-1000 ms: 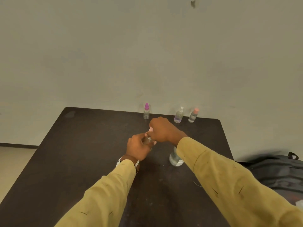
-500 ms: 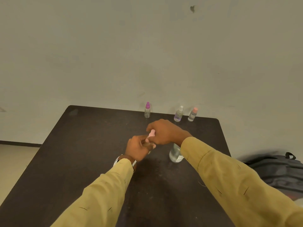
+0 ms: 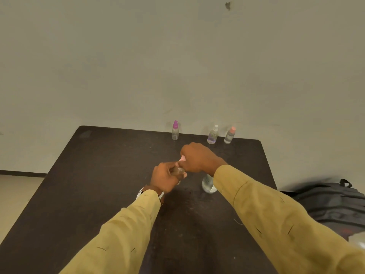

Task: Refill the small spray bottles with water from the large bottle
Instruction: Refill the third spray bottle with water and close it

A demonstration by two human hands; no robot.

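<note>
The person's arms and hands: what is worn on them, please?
Both arms wear long mustard-yellow fabric sleeves with a few short dark marks. The left hand is bare, with a wristwatch on a brown strap at the cuff. The right hand is bare too; no glove or ring is visible.

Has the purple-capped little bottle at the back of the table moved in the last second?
No. The purple-capped bottle stands at the same spot on the table's far edge, left of the other two small bottles.
</note>
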